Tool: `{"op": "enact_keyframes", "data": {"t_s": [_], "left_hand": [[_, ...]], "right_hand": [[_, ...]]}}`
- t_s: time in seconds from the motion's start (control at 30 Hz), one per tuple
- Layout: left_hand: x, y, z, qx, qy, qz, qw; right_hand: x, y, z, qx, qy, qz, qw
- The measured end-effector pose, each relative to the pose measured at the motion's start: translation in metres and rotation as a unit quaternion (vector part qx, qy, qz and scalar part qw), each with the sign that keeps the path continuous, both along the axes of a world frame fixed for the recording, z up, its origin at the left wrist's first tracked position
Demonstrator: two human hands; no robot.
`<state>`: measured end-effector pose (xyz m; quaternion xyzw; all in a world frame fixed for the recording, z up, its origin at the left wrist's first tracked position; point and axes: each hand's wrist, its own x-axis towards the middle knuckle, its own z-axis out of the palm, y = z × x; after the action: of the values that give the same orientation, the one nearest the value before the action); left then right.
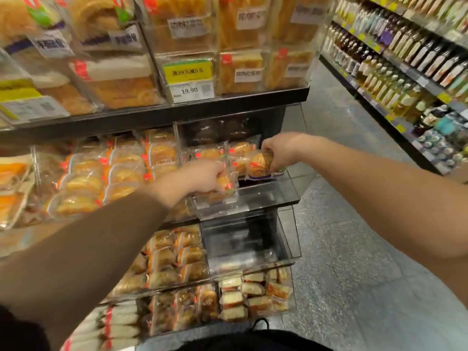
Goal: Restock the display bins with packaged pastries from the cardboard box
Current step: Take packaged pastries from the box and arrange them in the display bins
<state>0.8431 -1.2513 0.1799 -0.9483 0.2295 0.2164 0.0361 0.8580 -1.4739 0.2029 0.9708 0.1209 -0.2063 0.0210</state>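
Note:
Both my hands reach into a clear acrylic display bin (266, 196) on the middle shelf. My left hand (202, 176) grips a wrapped golden pastry (225, 184) low at the bin's front left. My right hand (281, 150) pinches another wrapped pastry (258, 164) from above, over the bin's right side. Several wrapped pastries (215, 153) lie further back in the same bin. No cardboard box is in view.
Neighbouring bins hold wrapped buns (101, 178) at left and small cakes (255, 292) below. One bin (243, 241) under my hands looks nearly bare. Large bread packs and a 19.90 price tag (190, 91) sit above. A bottle shelf (405, 72) lines the aisle at right.

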Motion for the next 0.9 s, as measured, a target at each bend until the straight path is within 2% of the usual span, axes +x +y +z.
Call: {"op": "enact_keyframes", "data": {"t_s": [0.13,0.37,0.63,0.9], "left_hand": [[0.004,-0.006,-0.01,0.021,-0.018,0.002,1.0],[0.011,-0.003,-0.026,0.05,-0.006,0.008,0.999],[0.012,-0.001,-0.03,0.11,0.017,-0.008,0.994],[0.015,-0.003,-0.022,0.128,0.032,-0.053,0.99]], "right_hand": [[0.01,0.003,-0.028,0.005,-0.023,0.043,0.999],[0.02,0.008,-0.06,0.027,-0.051,0.055,0.997],[0.019,0.019,-0.072,0.051,-0.068,0.066,0.994],[0.02,0.018,-0.074,0.056,-0.089,0.094,0.99]]}}
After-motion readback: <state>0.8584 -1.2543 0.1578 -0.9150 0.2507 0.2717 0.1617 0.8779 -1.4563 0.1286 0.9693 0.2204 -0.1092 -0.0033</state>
